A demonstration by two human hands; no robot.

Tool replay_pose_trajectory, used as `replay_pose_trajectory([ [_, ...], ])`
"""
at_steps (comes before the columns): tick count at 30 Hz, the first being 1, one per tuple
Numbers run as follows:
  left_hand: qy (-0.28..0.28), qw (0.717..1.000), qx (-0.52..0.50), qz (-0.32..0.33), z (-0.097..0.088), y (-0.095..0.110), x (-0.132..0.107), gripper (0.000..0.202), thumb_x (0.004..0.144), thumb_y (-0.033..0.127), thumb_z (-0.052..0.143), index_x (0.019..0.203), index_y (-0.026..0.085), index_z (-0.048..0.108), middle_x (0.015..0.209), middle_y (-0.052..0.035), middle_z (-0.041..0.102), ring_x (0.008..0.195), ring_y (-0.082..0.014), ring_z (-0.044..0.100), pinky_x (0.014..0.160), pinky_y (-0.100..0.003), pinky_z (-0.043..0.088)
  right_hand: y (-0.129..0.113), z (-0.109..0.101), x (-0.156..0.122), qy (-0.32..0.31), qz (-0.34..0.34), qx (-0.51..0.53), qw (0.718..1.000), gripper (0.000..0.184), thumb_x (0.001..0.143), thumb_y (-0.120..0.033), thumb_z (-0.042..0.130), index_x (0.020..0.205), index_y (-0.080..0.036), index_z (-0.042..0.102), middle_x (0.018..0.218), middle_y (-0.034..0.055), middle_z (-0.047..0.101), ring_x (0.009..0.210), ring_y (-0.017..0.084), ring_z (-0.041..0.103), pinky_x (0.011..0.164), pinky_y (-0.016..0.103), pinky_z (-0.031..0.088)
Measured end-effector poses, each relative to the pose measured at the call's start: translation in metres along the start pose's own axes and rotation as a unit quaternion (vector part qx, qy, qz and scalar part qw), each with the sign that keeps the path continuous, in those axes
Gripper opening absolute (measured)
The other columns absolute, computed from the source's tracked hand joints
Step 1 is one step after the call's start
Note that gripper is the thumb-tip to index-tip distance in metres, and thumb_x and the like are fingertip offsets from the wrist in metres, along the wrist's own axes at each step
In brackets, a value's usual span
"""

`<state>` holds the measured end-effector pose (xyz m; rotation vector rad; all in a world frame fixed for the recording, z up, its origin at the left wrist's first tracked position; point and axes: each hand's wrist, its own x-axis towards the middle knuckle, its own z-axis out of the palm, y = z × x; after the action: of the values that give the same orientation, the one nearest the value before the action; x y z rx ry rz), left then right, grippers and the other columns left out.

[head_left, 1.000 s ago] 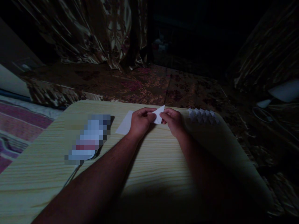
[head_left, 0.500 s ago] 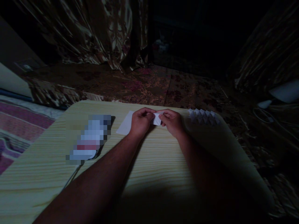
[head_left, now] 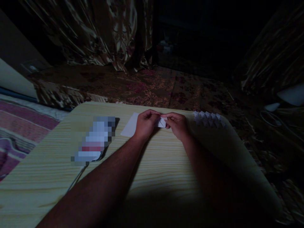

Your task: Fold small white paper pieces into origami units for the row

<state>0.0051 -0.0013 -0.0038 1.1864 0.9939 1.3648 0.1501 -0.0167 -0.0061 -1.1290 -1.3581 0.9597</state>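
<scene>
Between my two hands is a small folded piece of white paper with a diagonal crease or edge across it. My left hand pinches its left side, with the thumb over the top. At its upper right edge, the fingers of my right hand are closed on the paper. A stack of white paper lies flat on the table, partly behind my left hand. To the right of my right hand stand several small folded white paper pieces in two rows.
The pale wood-grain table has rounded corners. On its left lies a pixelated phone-like object with a cable. Behind are a patterned cloth and curtains. A white lamp-like object is at the far right.
The right thumb has moved up to the paper's top edge, and the left thumb has shifted slightly, so more of the paper's lower right shows. The whole view has shifted a little.
</scene>
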Motion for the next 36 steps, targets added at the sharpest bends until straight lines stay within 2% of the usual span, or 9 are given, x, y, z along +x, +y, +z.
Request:
replay_pose_trajectory([
  [6,-0.016,1.000,-0.005,-0.012,0.001,0.002,-0.002,0.020,0.067,0.034,0.071,0.074,0.015,0.066,0.063,-0.0009,0.064,0.052,-0.0113,0.054,0.050,-0.022,0.041,0.000,0.000,0.000,0.002,0.003,0.000,1.000,0.019,0.072,-0.024,0.062,0.087,-0.019,0.072,0.057,-0.0022,0.061,0.046,0.009,0.052,0.045,0.022,0.040],
  [16,-0.018,0.999,-0.023,-0.027,0.003,0.008,-0.004,0.019,0.063,0.029,0.074,0.073,0.015,0.066,0.061,-0.0006,0.064,0.048,-0.0104,0.053,0.047,-0.021,0.039,0.002,0.001,0.000,-0.002,0.009,0.033,0.999,0.028,0.069,-0.024,0.065,0.097,-0.021,0.068,0.074,0.0006,0.067,0.056,0.011,0.056,0.046,0.022,0.044],
  [22,-0.028,0.999,-0.043,-0.017,0.003,0.006,-0.004,0.019,0.064,0.029,0.073,0.073,0.015,0.065,0.055,0.0007,0.060,0.044,-0.0089,0.050,0.044,-0.021,0.037,0.000,0.003,0.000,0.006,0.014,0.025,1.000,0.024,0.072,-0.026,0.061,0.094,-0.019,0.067,0.076,0.0025,0.068,0.058,0.012,0.057,0.047,0.021,0.044],
  [25,-0.013,1.000,-0.026,-0.008,0.002,0.002,-0.003,0.018,0.065,0.029,0.072,0.075,0.015,0.066,0.057,0.0006,0.061,0.045,-0.0086,0.049,0.046,-0.021,0.038,-0.001,0.002,0.001,0.016,0.022,0.038,0.999,0.024,0.074,-0.029,0.060,0.097,-0.020,0.061,0.069,-0.0008,0.065,0.052,0.010,0.056,0.045,0.020,0.042],
  [28,0.015,1.000,-0.005,0.012,0.000,-0.001,-0.001,0.017,0.067,0.029,0.070,0.077,0.016,0.066,0.060,0.0007,0.061,0.048,-0.0088,0.049,0.048,-0.021,0.039,-0.002,0.000,0.002,0.028,0.040,0.078,0.996,0.019,0.078,-0.037,0.058,0.087,-0.020,0.055,0.065,-0.0023,0.062,0.049,0.010,0.058,0.043,0.020,0.040],
  [31,0.029,0.999,0.005,0.037,-0.001,-0.003,0.001,0.017,0.068,0.029,0.069,0.079,0.016,0.067,0.063,0.0003,0.062,0.052,-0.0092,0.051,0.050,-0.021,0.040,-0.003,-0.001,0.002,0.014,0.047,0.090,0.995,0.028,0.079,-0.046,0.057,0.078,-0.019,0.054,0.064,-0.0010,0.061,0.051,0.012,0.061,0.044,0.020,0.040],
  [36,0.050,0.998,0.022,0.044,-0.001,-0.002,0.001,0.021,0.068,0.031,0.070,0.080,0.015,0.068,0.069,-0.0014,0.065,0.057,-0.0103,0.054,0.053,-0.021,0.042,-0.007,0.002,0.000,0.011,0.049,0.048,0.998,0.025,0.074,-0.040,0.065,0.075,-0.017,0.057,0.063,0.0004,0.064,0.055,0.013,0.063,0.049,0.020,0.042],
])
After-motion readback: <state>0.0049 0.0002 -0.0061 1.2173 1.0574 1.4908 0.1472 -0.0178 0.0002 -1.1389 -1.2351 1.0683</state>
